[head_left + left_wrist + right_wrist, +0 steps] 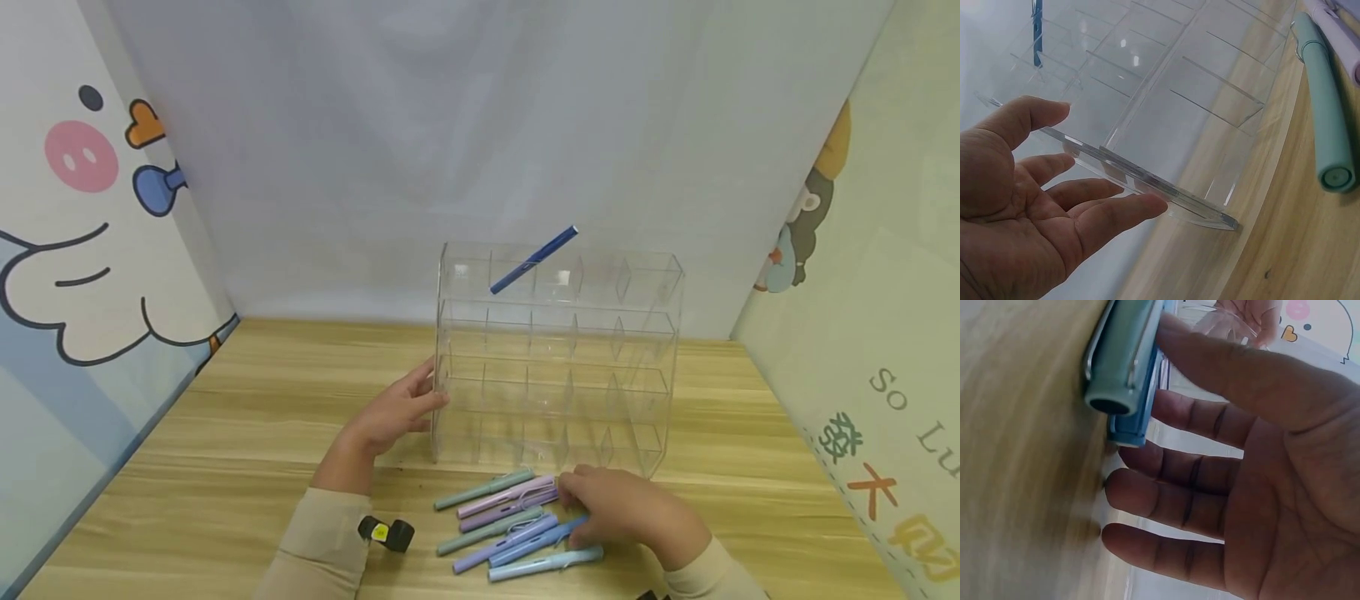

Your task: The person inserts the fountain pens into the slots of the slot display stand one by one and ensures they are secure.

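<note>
A clear acrylic rack (555,383) with several rows of compartments stands on the table. One dark blue pen (534,260) lies slanted across its top row. My left hand (397,410) is at the rack's left side; in the left wrist view its fingers are spread and fairly straight along the side panel, the thumb over the edge. Before the rack lie several pens: green pens (489,532), pink (504,497), purple (504,543), light blue (545,564) and a blue pen (538,542). My right hand (628,510) reaches over their right ends, fingers extended, thumb beside the blue pen.
The wooden table (225,467) backs onto a grey curtain (450,125). Cartoon-printed panels (45,292) stand at left and right. A black wrist device (386,532) is on the left sleeve. The green pen (1329,112) lies close to the rack's front edge.
</note>
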`<action>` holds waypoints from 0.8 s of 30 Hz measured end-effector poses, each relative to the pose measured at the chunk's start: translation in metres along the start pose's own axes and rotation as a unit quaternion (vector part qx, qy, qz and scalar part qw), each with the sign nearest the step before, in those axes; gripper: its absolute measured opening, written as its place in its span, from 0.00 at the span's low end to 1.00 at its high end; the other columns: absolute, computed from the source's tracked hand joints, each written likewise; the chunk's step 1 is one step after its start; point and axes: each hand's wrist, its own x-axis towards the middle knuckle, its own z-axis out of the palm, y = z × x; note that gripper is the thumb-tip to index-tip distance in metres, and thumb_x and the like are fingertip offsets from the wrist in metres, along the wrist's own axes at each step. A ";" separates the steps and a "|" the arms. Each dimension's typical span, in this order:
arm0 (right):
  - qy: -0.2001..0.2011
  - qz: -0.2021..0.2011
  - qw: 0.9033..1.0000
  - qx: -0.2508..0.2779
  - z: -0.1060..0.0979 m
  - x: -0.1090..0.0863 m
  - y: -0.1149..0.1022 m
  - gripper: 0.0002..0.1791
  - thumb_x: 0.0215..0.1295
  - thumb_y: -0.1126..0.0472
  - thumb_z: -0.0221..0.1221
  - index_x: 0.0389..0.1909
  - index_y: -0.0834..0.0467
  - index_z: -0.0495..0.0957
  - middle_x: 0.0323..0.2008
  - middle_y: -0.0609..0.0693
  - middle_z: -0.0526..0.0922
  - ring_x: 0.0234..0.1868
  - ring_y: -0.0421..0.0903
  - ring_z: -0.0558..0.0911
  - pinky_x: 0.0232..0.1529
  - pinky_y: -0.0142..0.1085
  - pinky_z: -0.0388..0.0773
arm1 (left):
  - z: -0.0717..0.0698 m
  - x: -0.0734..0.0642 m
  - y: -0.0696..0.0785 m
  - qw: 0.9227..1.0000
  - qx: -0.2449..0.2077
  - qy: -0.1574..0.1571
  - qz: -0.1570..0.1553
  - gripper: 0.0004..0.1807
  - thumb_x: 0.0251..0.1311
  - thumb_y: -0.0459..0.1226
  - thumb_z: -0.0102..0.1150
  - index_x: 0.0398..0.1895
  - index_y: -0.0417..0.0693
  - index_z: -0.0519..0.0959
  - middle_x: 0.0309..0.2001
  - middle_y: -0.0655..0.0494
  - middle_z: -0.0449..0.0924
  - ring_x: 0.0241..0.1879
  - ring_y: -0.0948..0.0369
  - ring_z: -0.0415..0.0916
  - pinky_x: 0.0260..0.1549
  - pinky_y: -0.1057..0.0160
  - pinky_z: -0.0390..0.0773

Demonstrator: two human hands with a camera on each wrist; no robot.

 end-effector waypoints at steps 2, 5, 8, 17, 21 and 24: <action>-0.001 -0.001 1.000 -0.008 0.002 0.002 0.000 0.18 0.49 0.48 0.73 0.33 0.47 0.73 0.32 0.39 0.71 0.29 0.37 0.69 0.30 0.33 0.68 | 0.000 0.000 0.001 1.000 0.000 0.000 0.000 0.42 0.71 0.46 0.55 0.80 0.65 0.42 0.77 0.46 0.52 0.73 0.45 0.56 0.62 0.39 0.67; 0.000 -0.002 1.000 -0.018 0.005 0.003 0.000 0.18 0.49 0.50 0.73 0.30 0.46 0.72 0.30 0.39 0.69 0.27 0.38 0.68 0.28 0.32 0.66 | 0.000 0.000 0.001 1.000 0.000 0.001 0.000 0.42 0.70 0.47 0.55 0.80 0.66 0.42 0.77 0.46 0.52 0.73 0.45 0.56 0.62 0.39 0.67; 0.004 -0.008 1.000 -0.028 0.006 0.005 0.001 0.18 0.48 0.51 0.73 0.29 0.46 0.71 0.28 0.39 0.68 0.26 0.37 0.67 0.27 0.32 0.65 | -0.001 0.000 0.001 1.000 0.000 0.001 -0.001 0.42 0.70 0.47 0.55 0.80 0.66 0.43 0.77 0.46 0.51 0.73 0.45 0.56 0.63 0.39 0.66; 0.016 -0.033 0.999 -0.037 0.007 0.006 0.003 0.16 0.49 0.59 0.71 0.26 0.46 0.70 0.26 0.39 0.68 0.25 0.36 0.65 0.25 0.30 0.64 | -0.001 0.001 -0.001 1.000 -0.001 -0.001 0.001 0.40 0.73 0.42 0.52 0.80 0.65 0.42 0.77 0.46 0.52 0.73 0.45 0.55 0.63 0.38 0.65; 0.023 -0.043 0.998 -0.025 0.004 0.005 0.003 0.15 0.47 0.63 0.68 0.24 0.47 0.69 0.25 0.39 0.68 0.24 0.35 0.65 0.25 0.30 0.64 | 0.000 0.001 -0.002 1.000 -0.004 -0.003 -0.002 0.40 0.73 0.42 0.52 0.80 0.65 0.42 0.77 0.46 0.51 0.73 0.45 0.54 0.63 0.37 0.65; 0.024 -0.040 0.999 -0.004 0.000 0.003 0.004 0.13 0.47 0.63 0.66 0.23 0.48 0.70 0.24 0.39 0.70 0.24 0.35 0.65 0.25 0.30 0.64 | 0.000 0.001 -0.002 1.000 -0.002 -0.001 -0.001 0.40 0.72 0.42 0.52 0.80 0.66 0.43 0.77 0.46 0.51 0.73 0.45 0.54 0.63 0.38 0.65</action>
